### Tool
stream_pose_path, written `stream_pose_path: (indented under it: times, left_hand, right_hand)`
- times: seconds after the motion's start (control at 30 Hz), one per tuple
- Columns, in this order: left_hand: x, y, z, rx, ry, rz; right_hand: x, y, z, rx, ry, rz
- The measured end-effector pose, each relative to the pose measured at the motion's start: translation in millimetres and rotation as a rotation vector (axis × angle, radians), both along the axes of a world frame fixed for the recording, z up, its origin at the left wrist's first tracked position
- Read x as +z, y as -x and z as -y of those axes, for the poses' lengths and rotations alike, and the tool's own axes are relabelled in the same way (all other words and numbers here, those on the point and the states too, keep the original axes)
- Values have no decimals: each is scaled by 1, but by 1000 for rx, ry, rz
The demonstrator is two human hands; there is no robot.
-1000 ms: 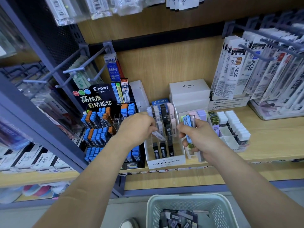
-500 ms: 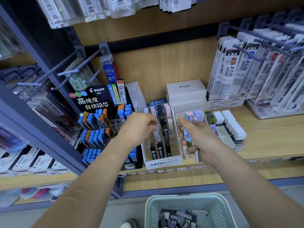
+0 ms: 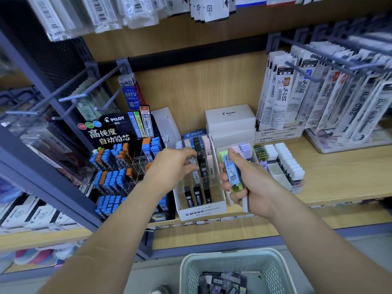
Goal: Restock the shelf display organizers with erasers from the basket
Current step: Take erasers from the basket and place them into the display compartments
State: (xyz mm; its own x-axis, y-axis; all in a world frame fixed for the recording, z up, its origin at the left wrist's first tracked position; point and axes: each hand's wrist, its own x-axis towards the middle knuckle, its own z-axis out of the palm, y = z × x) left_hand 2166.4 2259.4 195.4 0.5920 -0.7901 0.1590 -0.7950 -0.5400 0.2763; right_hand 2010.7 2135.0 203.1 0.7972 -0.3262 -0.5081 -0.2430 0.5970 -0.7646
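My right hand [image 3: 252, 181] grips a small stack of packaged erasers [image 3: 233, 174], the top one blue with a yellow-green end, in front of a white organizer holding pastel erasers [image 3: 244, 148]. My left hand [image 3: 176, 166] reaches into the clear MONO organizer [image 3: 201, 210], fingertips pinched on a pale slim pack [image 3: 194, 166] in a middle slot. A pale grey basket [image 3: 237, 257] with dark eraser packs [image 3: 222, 283] sits on the floor below the shelf.
A Pilot lead display [image 3: 118, 158] with blue and orange cases stands left. White Pilot boxes [image 3: 230, 120] sit behind. A tray of white erasers [image 3: 286, 164] lies right, refill packs [image 3: 318, 92] hang on hooks above it.
My left hand has slid a little to the right, deeper into the clear organizer. My right hand has tilted its stack slightly and stays at the same spot.
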Motion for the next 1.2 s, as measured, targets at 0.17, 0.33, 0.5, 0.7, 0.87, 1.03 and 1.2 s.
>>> stream_pose_path:
  times: [0.17, 0.33, 0.5, 0.7, 0.87, 1.03, 1.2]
  left_hand:
    - [15, 15, -1, 64, 219, -169]
    - [31, 53, 5, -59, 338, -871]
    - [38, 47, 2, 124, 626, -966]
    - [43, 56, 0, -52, 304, -954]
    - [36, 74, 15, -155, 254, -829]
    - [37, 73, 47, -15, 502, -779]
    - [23, 74, 103, -36, 494, -691]
  right_hand:
    - [-2, 2, -1, 34, 58, 19]
    - [-5, -3, -10, 75, 188, 26]
    - [2, 6, -2, 73, 196, 81]
    - [5, 15, 14, -47, 220, 152]
    - [9, 24, 21, -65, 229, 76]
    - [19, 52, 71, -348, -46, 119]
    - [12, 80, 103, -480, -65, 128]
